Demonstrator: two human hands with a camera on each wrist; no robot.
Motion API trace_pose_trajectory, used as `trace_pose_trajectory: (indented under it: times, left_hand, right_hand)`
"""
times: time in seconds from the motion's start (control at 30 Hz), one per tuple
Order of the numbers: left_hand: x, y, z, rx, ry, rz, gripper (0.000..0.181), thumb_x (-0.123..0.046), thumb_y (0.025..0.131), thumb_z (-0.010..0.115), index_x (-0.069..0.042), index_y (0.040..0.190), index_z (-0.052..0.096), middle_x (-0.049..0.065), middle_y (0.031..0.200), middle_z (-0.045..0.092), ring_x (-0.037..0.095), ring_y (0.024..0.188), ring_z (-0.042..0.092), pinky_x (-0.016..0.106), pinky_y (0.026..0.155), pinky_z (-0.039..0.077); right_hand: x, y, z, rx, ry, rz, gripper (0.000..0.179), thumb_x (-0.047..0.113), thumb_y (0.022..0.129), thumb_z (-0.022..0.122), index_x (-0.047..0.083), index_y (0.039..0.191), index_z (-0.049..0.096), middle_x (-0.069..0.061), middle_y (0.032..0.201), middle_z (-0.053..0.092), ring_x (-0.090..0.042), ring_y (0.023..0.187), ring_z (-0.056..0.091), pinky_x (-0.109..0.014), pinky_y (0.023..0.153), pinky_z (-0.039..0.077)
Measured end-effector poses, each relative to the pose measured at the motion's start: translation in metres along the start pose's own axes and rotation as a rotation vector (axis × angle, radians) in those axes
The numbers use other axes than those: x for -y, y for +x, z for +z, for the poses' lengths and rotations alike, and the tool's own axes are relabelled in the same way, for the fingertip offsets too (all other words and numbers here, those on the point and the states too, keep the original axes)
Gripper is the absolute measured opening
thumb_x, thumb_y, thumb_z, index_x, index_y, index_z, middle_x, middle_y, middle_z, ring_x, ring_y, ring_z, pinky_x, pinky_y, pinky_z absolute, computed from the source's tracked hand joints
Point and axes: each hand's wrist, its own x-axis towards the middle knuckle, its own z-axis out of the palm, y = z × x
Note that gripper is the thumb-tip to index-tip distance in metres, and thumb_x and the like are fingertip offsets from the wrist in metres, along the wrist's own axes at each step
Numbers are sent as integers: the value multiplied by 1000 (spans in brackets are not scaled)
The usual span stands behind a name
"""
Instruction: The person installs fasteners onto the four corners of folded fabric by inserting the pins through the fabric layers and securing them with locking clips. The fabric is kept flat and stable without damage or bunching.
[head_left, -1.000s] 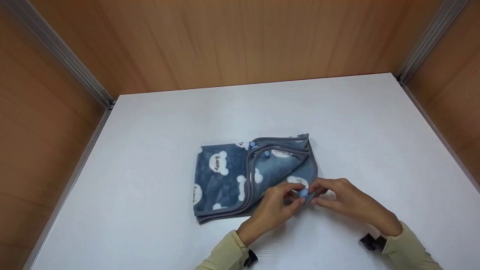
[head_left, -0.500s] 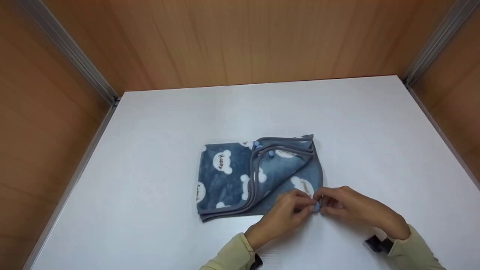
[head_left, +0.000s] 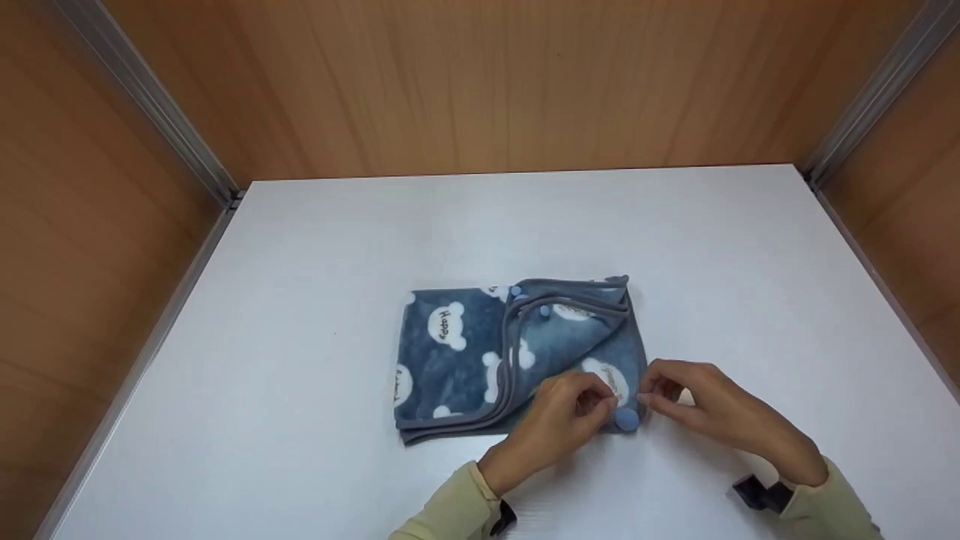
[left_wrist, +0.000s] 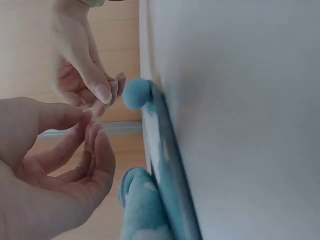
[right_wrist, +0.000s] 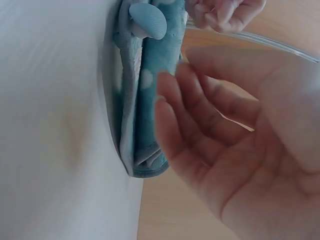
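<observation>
A folded blue blanket [head_left: 461, 375] with white bear-head prints and grey piping lies on the white table. A round light-blue knob-like fastener [head_left: 627, 419] sits on its near right corner; the left wrist view shows the same fastener [left_wrist: 136, 93] standing up from the edge. My left hand [head_left: 559, 420] hovers over the blanket just left of it, thumb and fingertips close together, nothing visible between them. To the right of that corner, my right hand [head_left: 724, 409] has loosely bent fingers and holds nothing, as the right wrist view shows [right_wrist: 225, 125].
Two smaller blue fasteners show near the blanket's far edge, one at the fold [head_left: 515, 291] and one on the turned-back flap [head_left: 545, 310]. Wooden panels [head_left: 480, 90] enclose the table [head_left: 300, 247] at the back and sides.
Both hands have come off the corner they were pinching and drawn apart. The round fastener, partly covered before, now shows whole, and the corner lies lower and flatter.
</observation>
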Motion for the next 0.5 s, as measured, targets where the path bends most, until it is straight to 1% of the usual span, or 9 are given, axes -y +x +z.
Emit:
trace_pose_trajectory:
  times: [0.17, 0.23, 0.37, 0.5]
  left_hand:
    - [1, 5, -14, -89, -34, -21, 8, -3, 96, 69, -2, 89, 72, 4, 77, 65, 6, 70, 55, 15, 64, 45]
    - [1, 7, -21, -125, -23, -20, 9, -4, 98, 68, -2, 90, 72, 3, 78, 65, 6, 69, 56, 16, 64, 47]
    - [2, 10, -32, -196, 45, -18, 9, -9, 99, 69, -4, 94, 73, 4, 81, 67, 11, 69, 59, 19, 63, 47]
    - [4, 13, -43, -272, 124, -25, 7, -11, 99, 69, -6, 97, 73, 4, 86, 68, 20, 69, 62, 23, 62, 48]
  right_hand:
    - [4, 10, -3, -92, -47, -30, 18, 0, 93, 74, 15, 98, 67, 9, 90, 67, -6, 79, 62, -21, 70, 53]
    - [5, 15, -4, -122, -63, -46, 19, -1, 93, 74, 16, 99, 67, 10, 91, 67, -7, 80, 63, -20, 72, 53]
    - [6, 25, -6, -175, -93, -92, 22, -3, 90, 76, 15, 101, 68, 8, 94, 69, -9, 84, 66, -19, 78, 53]
    - [5, 35, -8, -199, -107, -131, 24, -5, 89, 76, 13, 101, 68, 5, 95, 70, -12, 89, 68, -15, 83, 50]
